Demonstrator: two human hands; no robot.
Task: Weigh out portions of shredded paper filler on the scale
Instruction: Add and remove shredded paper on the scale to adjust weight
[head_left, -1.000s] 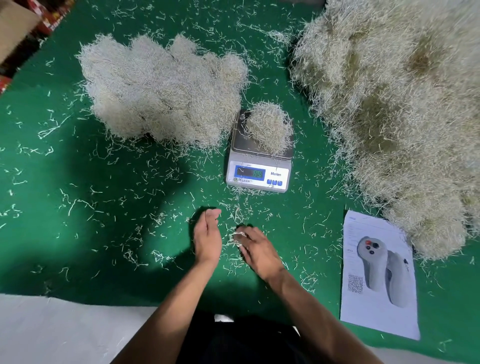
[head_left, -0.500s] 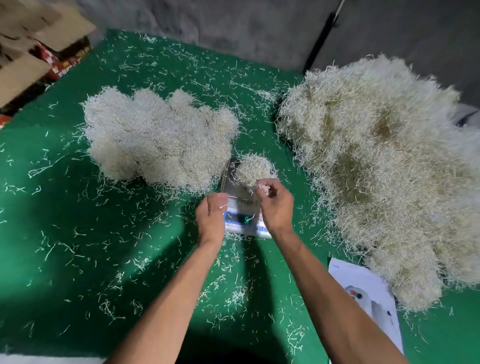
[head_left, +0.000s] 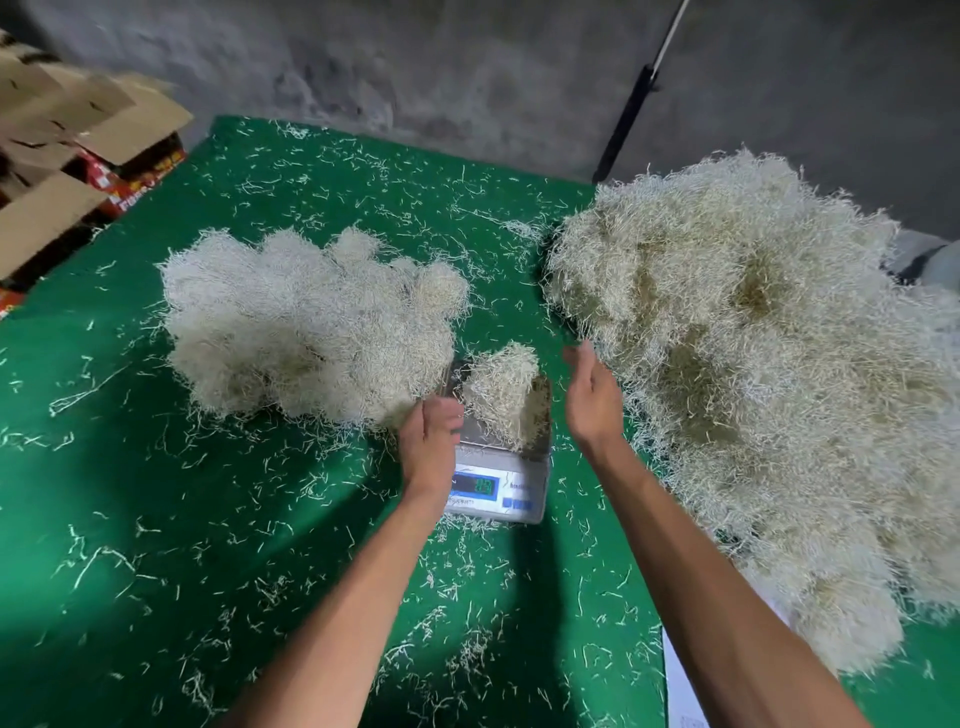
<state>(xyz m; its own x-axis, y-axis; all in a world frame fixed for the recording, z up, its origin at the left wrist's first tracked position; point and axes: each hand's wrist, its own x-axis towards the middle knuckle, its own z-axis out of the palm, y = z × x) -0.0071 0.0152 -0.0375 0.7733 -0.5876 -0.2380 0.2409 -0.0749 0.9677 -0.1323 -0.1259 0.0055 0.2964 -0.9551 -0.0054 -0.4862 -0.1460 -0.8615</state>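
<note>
Scale (head_left: 498, 467) sits mid-surface on the green mat (head_left: 156, 519), small portion of shredded paper (head_left: 501, 392) on its platform, display lit but digits unreadable. Left pile (head_left: 306, 327) touches the scale's left side; big right pile (head_left: 753, 374) runs along the mat's right edge, just beside the scale. Open room: near-left part of the mat and the strip along the far edge, both only littered with loose shreds (head_left: 457, 649).

Left hand (head_left: 428, 441) hovers over the scale's left edge, fingers loosely curled, nothing visibly held. Right hand (head_left: 592, 392) is open, fingers relaxed, between the portion and the right pile, fingertips at the pile's fringe.

Vs 0.5 s ago: both hands were bunched over the display, right one pinching shreds at the portion; now they're spread apart and the right has swung out toward the big pile, pinch gone. Portion and piles unchanged. View tilted up, more wall showing.

Around: cardboard boxes (head_left: 67, 156) off the far-left corner, white sheet (head_left: 680, 686) at the near-right edge mostly under the right forearm, dark pole (head_left: 628, 114) leaning on the wall behind
</note>
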